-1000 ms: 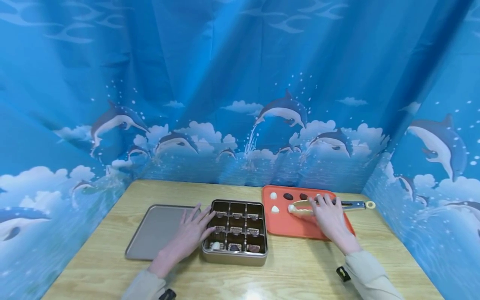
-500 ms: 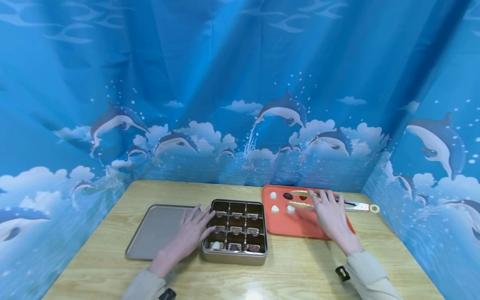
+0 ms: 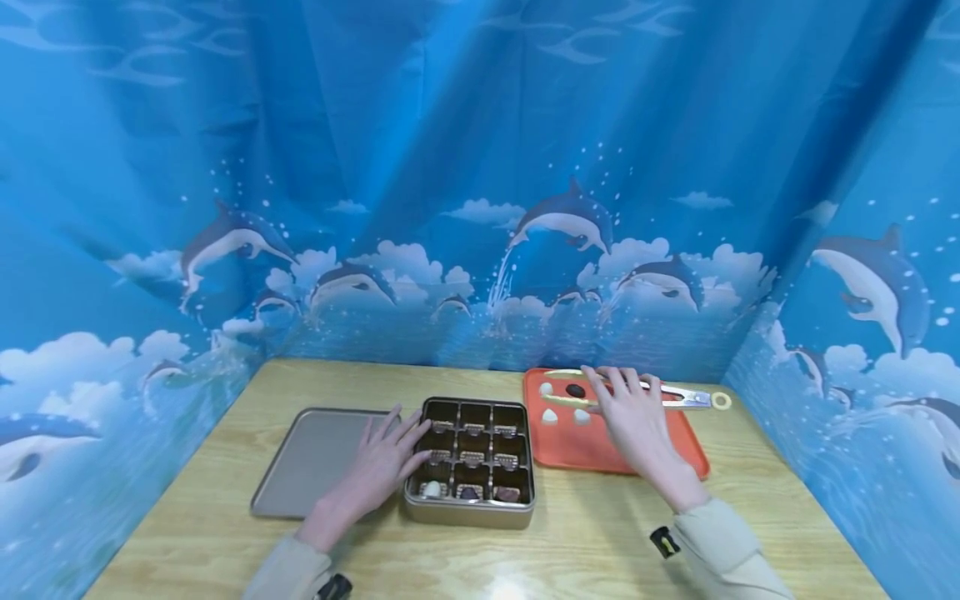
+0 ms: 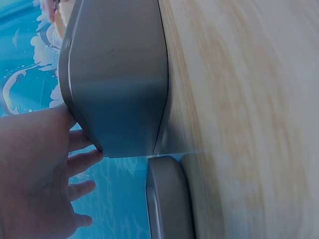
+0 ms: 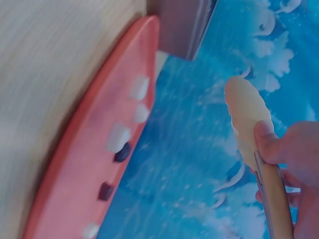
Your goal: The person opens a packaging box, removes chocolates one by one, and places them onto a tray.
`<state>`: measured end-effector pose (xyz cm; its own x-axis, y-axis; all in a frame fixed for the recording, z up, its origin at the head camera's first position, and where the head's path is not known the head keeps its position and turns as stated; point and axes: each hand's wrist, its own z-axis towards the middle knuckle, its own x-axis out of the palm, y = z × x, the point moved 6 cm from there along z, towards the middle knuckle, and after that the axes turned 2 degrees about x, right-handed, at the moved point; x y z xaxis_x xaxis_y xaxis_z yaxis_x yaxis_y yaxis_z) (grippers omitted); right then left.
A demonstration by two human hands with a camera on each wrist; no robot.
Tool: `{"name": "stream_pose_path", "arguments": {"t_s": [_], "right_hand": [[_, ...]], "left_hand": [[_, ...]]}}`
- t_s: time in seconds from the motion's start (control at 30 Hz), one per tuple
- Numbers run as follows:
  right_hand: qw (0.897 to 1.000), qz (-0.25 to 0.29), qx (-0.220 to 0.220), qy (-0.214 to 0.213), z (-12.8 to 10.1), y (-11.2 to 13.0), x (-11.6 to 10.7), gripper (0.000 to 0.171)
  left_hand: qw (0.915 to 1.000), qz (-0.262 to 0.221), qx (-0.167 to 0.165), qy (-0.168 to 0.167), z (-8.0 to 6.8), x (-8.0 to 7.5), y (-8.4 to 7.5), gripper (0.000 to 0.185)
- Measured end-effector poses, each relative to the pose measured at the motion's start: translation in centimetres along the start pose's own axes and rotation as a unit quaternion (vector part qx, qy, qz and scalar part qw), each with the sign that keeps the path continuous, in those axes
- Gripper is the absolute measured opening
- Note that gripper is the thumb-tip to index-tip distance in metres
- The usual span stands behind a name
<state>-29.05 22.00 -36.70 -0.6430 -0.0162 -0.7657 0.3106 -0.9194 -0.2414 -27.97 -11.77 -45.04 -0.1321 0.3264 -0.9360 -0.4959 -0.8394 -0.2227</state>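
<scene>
Right hand (image 3: pixel 633 417): grips the tongs (image 3: pixel 637 390), fingers and thumb curled round both arms, held above the far part of the orange tray (image 3: pixel 675 454)
Tongs: metal arms with a ring at the right end; cream scalloped tips point left over the pieces; in the right wrist view the thumb presses on one tip (image 5: pixel 246 117)
Tong tips: slightly apart in the head view, nothing seen between them
Orange tray: lies on the bench (image 3: pixel 600 542) just right of the tin; carries white pieces (image 3: pixel 550 417) and dark pieces (image 3: pixel 575 390) near its far-left corner
Left hand (image 3: pixel 378 467): fingers straight and spread, resting flat against the left side of the divided tin (image 3: pixel 471 510), palm partly over the flat lid (image 3: pixel 300 458)
Divided tin: sits mid-bench; three-by-three compartments; near row holds a white piece and two dark ones; the other cells show small ridged items, too small to identify
Flat lid: grey metal, lies just left of the tin, touching or nearly so
Backdrop (image 3: pixel 480 167): blue dolphin-print curtain round three sides of the bench
</scene>
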Motion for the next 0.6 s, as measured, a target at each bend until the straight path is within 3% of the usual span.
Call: {"name": "stream_pose_path", "arguments": {"t_s": [0.27,0.4,0.6], "right_hand": [[0.997,0.003,-0.064,-0.044,1.9,4.0,-2.1,0.072],[0.992,0.025,-0.106,-0.062,2.6,6.4,-2.8,0.068],[0.979,0.034,-0.200,-0.033,3.2,10.4,-3.5,0.062]], "left_hand": [[0.9998,-0.019,0.010,0.002,0.0,-0.3,0.0,0.051],[0.9993,-0.034,0.014,0.003,0.1,-0.3,0.4,0.051],[0.9993,-0.025,0.020,-0.020,0.1,-0.6,0.9,0.052]]}}
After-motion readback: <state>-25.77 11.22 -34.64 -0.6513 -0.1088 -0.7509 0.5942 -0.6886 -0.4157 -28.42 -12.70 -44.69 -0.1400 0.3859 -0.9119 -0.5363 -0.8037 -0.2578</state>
